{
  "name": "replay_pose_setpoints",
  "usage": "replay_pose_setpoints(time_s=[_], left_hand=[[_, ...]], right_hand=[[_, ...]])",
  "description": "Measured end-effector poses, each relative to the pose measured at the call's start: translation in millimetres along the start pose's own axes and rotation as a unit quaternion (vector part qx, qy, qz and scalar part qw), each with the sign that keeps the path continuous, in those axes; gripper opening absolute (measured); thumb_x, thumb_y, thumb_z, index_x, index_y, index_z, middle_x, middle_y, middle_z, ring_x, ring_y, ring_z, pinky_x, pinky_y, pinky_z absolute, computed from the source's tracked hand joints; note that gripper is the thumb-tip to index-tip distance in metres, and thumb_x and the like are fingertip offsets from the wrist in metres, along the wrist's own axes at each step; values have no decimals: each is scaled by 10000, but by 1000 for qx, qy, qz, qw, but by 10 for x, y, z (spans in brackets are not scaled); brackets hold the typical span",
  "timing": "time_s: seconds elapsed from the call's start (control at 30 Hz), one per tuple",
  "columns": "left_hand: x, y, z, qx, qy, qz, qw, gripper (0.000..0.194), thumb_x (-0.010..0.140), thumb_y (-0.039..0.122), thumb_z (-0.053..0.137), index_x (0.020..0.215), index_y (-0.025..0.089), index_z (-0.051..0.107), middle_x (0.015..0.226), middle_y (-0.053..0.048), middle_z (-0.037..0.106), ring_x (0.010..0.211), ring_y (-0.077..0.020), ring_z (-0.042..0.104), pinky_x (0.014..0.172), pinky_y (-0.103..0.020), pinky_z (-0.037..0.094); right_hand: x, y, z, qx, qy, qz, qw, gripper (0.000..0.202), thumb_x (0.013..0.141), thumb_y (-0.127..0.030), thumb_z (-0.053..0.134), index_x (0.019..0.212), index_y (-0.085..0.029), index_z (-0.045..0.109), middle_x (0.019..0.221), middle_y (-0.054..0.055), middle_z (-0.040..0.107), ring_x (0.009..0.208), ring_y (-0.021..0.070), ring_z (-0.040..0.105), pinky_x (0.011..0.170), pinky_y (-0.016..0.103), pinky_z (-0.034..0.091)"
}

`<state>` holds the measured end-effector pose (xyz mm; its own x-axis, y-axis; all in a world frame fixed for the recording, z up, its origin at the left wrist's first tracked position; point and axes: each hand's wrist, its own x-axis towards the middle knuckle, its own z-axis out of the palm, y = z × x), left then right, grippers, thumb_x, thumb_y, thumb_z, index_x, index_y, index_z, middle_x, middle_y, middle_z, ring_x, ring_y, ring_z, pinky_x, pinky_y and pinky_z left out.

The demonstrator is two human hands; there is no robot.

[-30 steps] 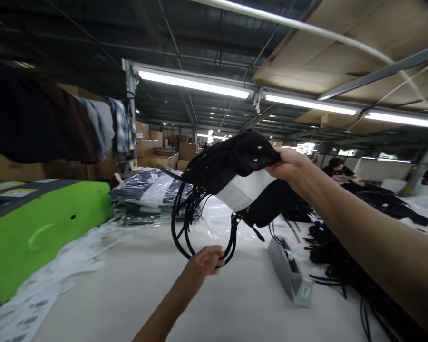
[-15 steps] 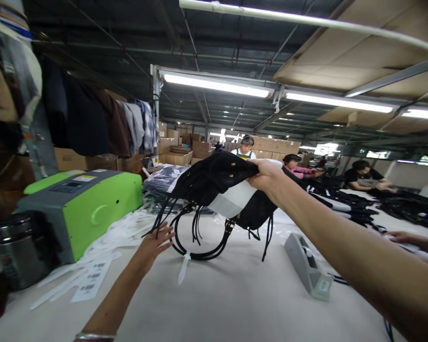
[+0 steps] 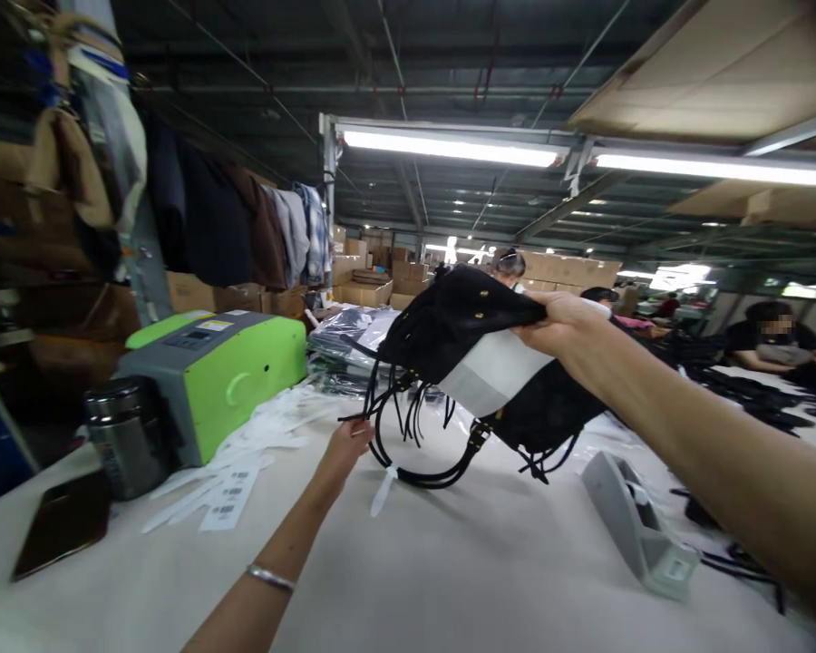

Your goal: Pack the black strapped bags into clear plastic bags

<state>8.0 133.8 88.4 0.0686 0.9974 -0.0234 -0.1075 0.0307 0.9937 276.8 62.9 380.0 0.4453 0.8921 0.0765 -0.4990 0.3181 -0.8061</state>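
Observation:
A black handbag (image 3: 435, 322) with gold studs, thin dangling cords and a white-and-grey panel hangs tilted above the table. My right hand (image 3: 563, 325) grips its upper edge at the right. Low on the left, my left hand (image 3: 351, 444) is closed around the ends of the bag's thin black cords, beside the looped handle. The round black handles (image 3: 425, 481) hang down and are bound by a white tag (image 3: 383, 492). Part of the bag's right side lies behind my right wrist.
A green-and-grey machine (image 3: 245, 376) stands left, with a steel flask (image 3: 126, 440) and a phone (image 3: 64, 521) near it. Paper labels (image 3: 231, 497) lie in front. A tape dispenser (image 3: 643, 526) sits right. Bagged goods (image 3: 354, 340) are stacked behind; co-workers sit farther back.
My left hand has moved up to the bag's cords and its spread fingers have closed. The view has swung left, so the bag and my right hand appear farther right.

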Motion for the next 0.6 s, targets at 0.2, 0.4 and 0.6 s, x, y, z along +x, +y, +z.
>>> replay_pose_setpoints(time_s=[0.2, 0.4, 0.6], left_hand=[[124, -30, -36, 25, 42, 15, 999, 480, 675, 321, 815, 1086, 150, 634, 1284, -187, 650, 1112, -308, 653, 867, -380, 538], [114, -19, 76, 22, 20, 20, 999, 498, 651, 287, 835, 1094, 167, 641, 1258, -153, 666, 1117, -278, 652, 922, -357, 513], [32, 36, 220, -9, -69, -20, 997, 436, 663, 366, 815, 1016, 155, 671, 1087, -142, 729, 1087, -306, 672, 888, -395, 521]], right_hand=[[-32, -127, -51, 26, 30, 18, 999, 232, 946, 30, 449, 1051, -71, 630, 804, 20, 737, 706, 102, 679, 670, 248, 619], [-97, -141, -81, 7, 26, 27, 999, 240, 931, 33, 437, 1028, -52, 639, 779, 56, 727, 698, 140, 696, 597, 236, 619], [-262, -130, -59, 15, 41, 11, 999, 201, 941, 7, 461, 1031, -75, 621, 742, 40, 711, 630, 134, 685, 583, 221, 626]])
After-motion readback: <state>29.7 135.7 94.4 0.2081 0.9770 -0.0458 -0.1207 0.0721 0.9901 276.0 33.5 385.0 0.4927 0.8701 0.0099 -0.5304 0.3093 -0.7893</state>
